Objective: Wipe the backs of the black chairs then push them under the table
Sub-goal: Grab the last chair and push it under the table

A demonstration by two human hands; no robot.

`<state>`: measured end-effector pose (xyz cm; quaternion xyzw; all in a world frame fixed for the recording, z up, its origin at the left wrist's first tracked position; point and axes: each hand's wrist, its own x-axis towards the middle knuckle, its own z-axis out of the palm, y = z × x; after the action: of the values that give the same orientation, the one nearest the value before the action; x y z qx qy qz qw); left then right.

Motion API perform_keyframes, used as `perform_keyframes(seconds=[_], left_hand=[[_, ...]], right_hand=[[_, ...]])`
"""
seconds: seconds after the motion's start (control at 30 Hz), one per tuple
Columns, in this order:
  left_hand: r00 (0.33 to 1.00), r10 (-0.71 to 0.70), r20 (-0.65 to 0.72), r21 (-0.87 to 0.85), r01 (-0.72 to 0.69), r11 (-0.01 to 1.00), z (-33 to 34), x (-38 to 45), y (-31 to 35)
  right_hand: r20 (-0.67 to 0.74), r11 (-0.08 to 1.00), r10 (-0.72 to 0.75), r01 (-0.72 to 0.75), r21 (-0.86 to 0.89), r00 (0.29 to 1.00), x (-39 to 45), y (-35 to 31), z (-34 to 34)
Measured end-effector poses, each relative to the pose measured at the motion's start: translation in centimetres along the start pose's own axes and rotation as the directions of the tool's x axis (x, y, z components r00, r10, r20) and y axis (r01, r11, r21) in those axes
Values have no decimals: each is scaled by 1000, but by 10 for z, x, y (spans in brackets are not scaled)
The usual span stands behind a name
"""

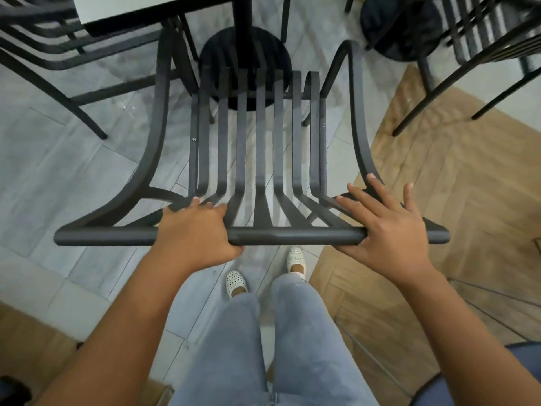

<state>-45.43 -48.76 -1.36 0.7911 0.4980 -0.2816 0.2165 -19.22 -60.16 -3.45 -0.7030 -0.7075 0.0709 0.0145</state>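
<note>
A black slatted metal chair [260,148] stands right in front of me, seen from above, its seat pointing toward the table [123,10]. My left hand [196,232] grips the top rail of the chair's back left of its middle, fingers curled over the bar. My right hand [386,227] rests on the right part of the same rail with its fingers spread and fairly straight, thumb under the bar. No cloth shows in either hand.
The table's round black base [246,45] lies just beyond the seat. Another black chair [44,54] stands at the left, a third [483,48] at the upper right. My feet in white shoes [237,284] are under the rail. The floor is grey tile and wood.
</note>
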Motion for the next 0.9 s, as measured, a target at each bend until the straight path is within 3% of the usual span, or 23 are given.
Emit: perform_keyframes(seconds=[0.3, 0.5, 0.9], left_hand=[[996, -85, -13, -181, 81, 980, 2, 0, 94], [970, -146, -194, -248, 95, 964, -8, 11, 146], [909, -264, -322, -337, 151, 929, -34, 48, 182]], right_hand=[[17, 977, -203, 204, -66, 979, 6, 103, -15], [67, 961, -261, 265, -75, 963, 31, 162, -26], [-12, 926, -377, 376, -25, 926, 83, 218, -31]])
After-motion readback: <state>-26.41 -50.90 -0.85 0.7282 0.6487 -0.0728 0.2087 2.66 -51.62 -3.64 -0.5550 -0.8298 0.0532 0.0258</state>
